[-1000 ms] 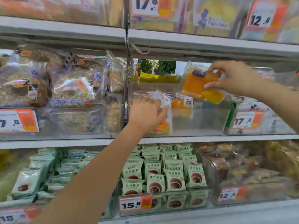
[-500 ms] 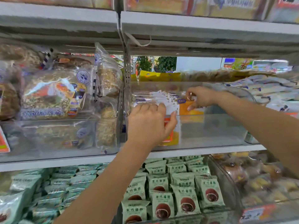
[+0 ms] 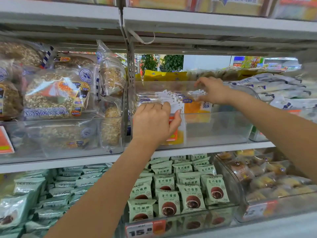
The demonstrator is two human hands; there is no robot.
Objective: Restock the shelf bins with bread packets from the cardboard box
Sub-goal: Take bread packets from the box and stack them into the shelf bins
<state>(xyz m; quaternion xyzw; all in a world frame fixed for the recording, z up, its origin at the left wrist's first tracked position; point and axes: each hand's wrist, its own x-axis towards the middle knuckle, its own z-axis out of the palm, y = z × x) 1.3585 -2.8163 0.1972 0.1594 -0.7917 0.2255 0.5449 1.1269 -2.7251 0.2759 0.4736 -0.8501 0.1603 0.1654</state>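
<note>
Head view: left hand curled over the front rim of the clear bin on the middle shelf, fingers bent against the row of bread packets, thumb out toward the right. Right hand reached deeper over the same bin, fingers pressed together, pinching the serrated top edge of an orange packet at the row's right end. Packets stood upright at the bin's left end; right part of the bin bare. Left of the upright post, bagged grain loaves. Below, on the lower shelf, green pastry packets and a price tag.
</note>
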